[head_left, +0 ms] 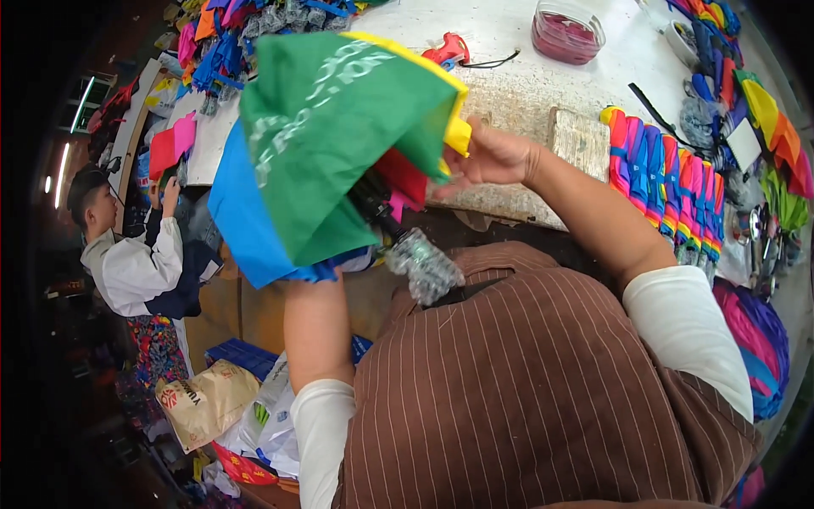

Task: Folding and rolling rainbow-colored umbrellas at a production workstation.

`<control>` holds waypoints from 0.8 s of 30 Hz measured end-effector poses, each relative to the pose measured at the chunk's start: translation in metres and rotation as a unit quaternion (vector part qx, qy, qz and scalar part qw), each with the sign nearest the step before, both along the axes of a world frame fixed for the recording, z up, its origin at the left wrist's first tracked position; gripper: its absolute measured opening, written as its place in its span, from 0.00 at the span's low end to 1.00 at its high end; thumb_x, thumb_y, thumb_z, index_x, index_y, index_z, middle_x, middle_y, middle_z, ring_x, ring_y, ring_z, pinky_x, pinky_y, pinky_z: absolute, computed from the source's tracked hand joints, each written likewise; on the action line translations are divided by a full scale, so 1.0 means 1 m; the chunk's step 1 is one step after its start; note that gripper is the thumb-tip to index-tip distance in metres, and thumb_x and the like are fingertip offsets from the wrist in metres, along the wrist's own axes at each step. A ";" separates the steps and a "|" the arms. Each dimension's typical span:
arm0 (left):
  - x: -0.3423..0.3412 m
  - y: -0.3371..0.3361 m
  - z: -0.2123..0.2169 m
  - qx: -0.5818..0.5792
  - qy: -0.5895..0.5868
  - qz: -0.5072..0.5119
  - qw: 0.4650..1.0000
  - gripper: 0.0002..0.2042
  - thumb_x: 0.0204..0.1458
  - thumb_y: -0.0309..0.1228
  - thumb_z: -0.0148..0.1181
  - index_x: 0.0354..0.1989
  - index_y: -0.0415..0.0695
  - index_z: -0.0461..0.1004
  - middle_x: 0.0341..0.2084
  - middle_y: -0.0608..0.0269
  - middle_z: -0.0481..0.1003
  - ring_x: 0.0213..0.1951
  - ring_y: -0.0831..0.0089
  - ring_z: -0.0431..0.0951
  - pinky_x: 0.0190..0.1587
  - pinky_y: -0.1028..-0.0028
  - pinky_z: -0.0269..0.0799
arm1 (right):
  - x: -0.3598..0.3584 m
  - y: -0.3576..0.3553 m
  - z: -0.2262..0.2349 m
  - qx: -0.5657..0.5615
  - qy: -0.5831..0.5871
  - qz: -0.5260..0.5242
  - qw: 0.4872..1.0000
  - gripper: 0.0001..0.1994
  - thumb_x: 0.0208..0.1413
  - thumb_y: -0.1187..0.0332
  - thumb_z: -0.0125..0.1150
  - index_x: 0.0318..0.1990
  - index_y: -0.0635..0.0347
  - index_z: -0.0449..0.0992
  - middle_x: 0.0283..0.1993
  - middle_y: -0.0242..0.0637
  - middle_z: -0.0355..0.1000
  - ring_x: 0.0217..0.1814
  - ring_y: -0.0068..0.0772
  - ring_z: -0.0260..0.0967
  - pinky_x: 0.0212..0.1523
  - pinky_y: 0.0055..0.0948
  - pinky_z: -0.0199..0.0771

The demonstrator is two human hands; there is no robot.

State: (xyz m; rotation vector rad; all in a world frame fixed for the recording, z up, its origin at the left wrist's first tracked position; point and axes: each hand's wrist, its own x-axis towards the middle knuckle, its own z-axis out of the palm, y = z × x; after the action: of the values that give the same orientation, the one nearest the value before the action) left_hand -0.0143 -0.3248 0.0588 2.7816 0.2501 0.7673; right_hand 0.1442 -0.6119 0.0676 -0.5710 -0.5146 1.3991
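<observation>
A multicoloured folding umbrella [326,127] hangs loosely gathered in front of me, with green, blue, yellow and red panels showing. Its black shaft points down toward my lap, and the handle [424,265] is wrapped in clear plastic. My left forearm [318,327] reaches up beneath the blue cloth, which hides that hand and its fingers. At the right side of the canopy, my right hand [502,159] has its thumb and fingers at the edge of the yellow panel, closed on the cloth. Its fingertips are partly blurred.
Beyond lies a white table with a worn board [509,97], a red object with a cord [449,49] and a clear tub [568,34]. Rolled rainbow umbrellas [666,174] line the right. More umbrellas heap at far left. A person [140,246] works at left; bags [208,403] lie below.
</observation>
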 end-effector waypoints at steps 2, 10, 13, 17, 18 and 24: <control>-0.001 -0.036 0.048 0.019 0.072 0.022 0.997 0.25 0.59 0.39 0.47 0.63 0.43 0.56 0.58 0.50 0.61 0.60 0.61 0.62 0.63 0.68 0.54 | 0.001 0.006 0.020 0.048 -0.031 0.008 0.998 0.43 0.43 0.38 0.60 0.65 0.48 0.55 0.63 0.38 0.59 0.65 0.41 0.55 0.60 0.54 0.58; 0.009 -0.057 0.081 0.186 -0.079 0.030 0.979 0.22 0.61 0.40 0.44 0.59 0.40 0.61 0.54 0.50 0.66 0.55 0.58 0.65 0.59 0.63 0.60 | -0.060 0.025 0.075 -0.025 -0.498 -0.156 0.853 0.41 0.38 0.62 0.75 0.60 0.65 0.60 0.58 0.45 0.64 0.61 0.38 0.60 0.59 0.32 0.63; 0.018 -0.061 0.080 0.132 -0.116 0.006 0.984 0.21 0.60 0.38 0.44 0.57 0.39 0.62 0.53 0.51 0.67 0.54 0.58 0.67 0.58 0.63 0.61 | -0.054 0.028 0.053 -0.108 -0.510 -0.130 0.844 0.37 0.41 0.62 0.73 0.57 0.69 0.62 0.57 0.46 0.65 0.59 0.37 0.61 0.57 0.31 0.65; 0.030 -0.081 0.092 -0.154 -0.192 -0.096 0.965 0.17 0.58 0.33 0.48 0.54 0.39 0.66 0.50 0.53 0.70 0.51 0.61 0.70 0.55 0.67 0.64 | -0.055 0.027 -0.004 -0.158 -0.220 -0.117 0.956 0.18 0.51 0.69 0.62 0.49 0.66 0.72 0.47 0.49 0.73 0.42 0.32 0.73 0.42 0.32 0.76; 0.032 -0.086 0.097 -0.222 -0.210 -0.119 0.945 0.16 0.58 0.31 0.48 0.53 0.39 0.67 0.49 0.53 0.70 0.50 0.62 0.70 0.54 0.67 0.64 | -0.062 0.026 0.014 -0.121 -0.116 -0.039 0.985 0.18 0.53 0.68 0.60 0.50 0.66 0.71 0.46 0.50 0.73 0.42 0.33 0.74 0.41 0.32 0.77; 0.028 -0.121 0.127 -0.302 -0.228 -0.200 0.904 0.19 0.55 0.28 0.53 0.55 0.35 0.66 0.51 0.53 0.70 0.51 0.63 0.70 0.54 0.68 0.65 | -0.088 0.005 0.030 -0.044 0.218 0.065 0.973 0.24 0.62 0.52 0.42 0.56 0.62 0.65 0.51 0.51 0.69 0.45 0.48 0.73 0.42 0.43 0.78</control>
State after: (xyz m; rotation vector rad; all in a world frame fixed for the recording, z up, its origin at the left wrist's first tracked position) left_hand 0.0132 -0.4454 0.1862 1.9156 -0.1520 0.9902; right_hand 0.0565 -0.6068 0.0978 -0.2881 -0.1393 1.6222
